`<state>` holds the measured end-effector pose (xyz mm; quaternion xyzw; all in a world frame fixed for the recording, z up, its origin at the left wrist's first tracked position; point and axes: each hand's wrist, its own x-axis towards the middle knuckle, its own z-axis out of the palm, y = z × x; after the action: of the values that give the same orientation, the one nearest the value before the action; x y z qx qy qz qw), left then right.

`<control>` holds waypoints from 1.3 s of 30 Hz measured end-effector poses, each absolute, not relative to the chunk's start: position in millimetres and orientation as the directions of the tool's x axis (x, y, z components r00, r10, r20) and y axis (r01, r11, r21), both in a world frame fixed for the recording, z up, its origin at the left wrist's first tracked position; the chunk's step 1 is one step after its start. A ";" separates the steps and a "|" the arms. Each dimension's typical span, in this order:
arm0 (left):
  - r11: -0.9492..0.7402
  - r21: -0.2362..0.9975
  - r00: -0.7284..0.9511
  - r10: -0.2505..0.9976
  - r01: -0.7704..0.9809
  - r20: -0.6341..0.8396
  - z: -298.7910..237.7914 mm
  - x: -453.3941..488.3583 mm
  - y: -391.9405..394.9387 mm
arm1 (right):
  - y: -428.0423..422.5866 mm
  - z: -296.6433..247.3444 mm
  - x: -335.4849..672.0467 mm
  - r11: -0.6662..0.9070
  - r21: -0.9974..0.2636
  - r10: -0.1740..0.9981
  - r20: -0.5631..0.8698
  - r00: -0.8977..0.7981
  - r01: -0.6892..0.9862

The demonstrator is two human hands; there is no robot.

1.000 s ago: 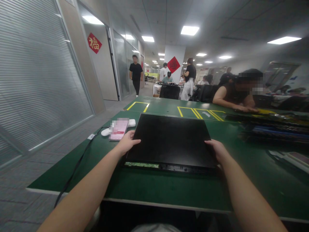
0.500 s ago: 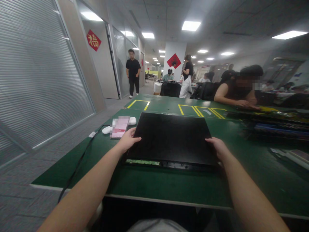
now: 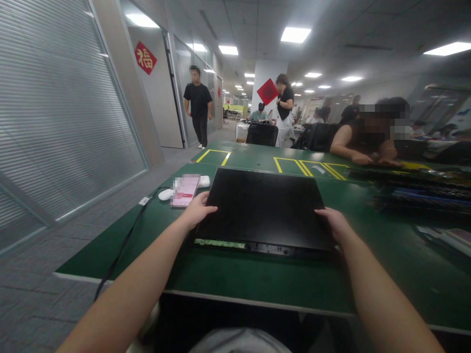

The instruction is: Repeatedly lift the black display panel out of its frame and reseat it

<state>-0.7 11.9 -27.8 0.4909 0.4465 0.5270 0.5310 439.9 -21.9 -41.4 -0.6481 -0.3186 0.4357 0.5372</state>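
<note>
A flat black display panel (image 3: 267, 208) lies in front of me at the table, its dark glossy face up. Along its near edge shows a green circuit board strip (image 3: 220, 243) on the left, with black parts beside it. My left hand (image 3: 198, 210) grips the panel's left side, thumb on the face and fingers at the edge. On the opposite side my right hand (image 3: 332, 223) grips likewise, its thumb over the rim; its other fingers are mostly hidden. Whether the panel rests fully on the table I cannot tell.
The green table (image 3: 279, 284) has yellow tape outlines toward its far side. Left of the panel lie a pink-screened phone (image 3: 186, 191), a white mouse (image 3: 165, 194) and a black cable (image 3: 125, 245). Stacked dark panels (image 3: 412, 193) are at right, near a seated co-worker (image 3: 368, 132).
My hands and the panel keep nearly the same hold and place; the view has shifted slightly. In the background, a walking person has changed stride and a standing person has turned.
</note>
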 end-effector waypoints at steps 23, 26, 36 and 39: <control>-0.037 0.993 0.079 0.996 -0.111 0.046 -27.1 -1.4 12.4 | -18.6 -46.9 445.4 -0.240 -0.968 0.890 -0.247 0.383 -0.066; -0.034 0.993 0.080 0.996 -0.113 0.043 -27.7 -1.8 12.7 | -18.6 -46.8 445.5 -0.237 -0.970 0.891 -0.242 0.385 -0.061; -0.042 0.994 0.082 0.995 -0.098 0.050 -29.9 -2.8 14.3 | -20.6 -43.8 441.5 -0.223 -0.973 0.884 -0.228 0.408 -0.060; -0.045 0.995 0.084 0.995 -0.091 0.053 -29.6 -2.9 14.0 | -21.0 -43.7 441.6 -0.227 -0.973 0.882 -0.222 0.416 -0.037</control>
<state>-2.9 14.0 -29.6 0.5105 0.4428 0.5117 0.5305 441.6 -21.0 -43.7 -0.6528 -0.3236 0.4330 0.5307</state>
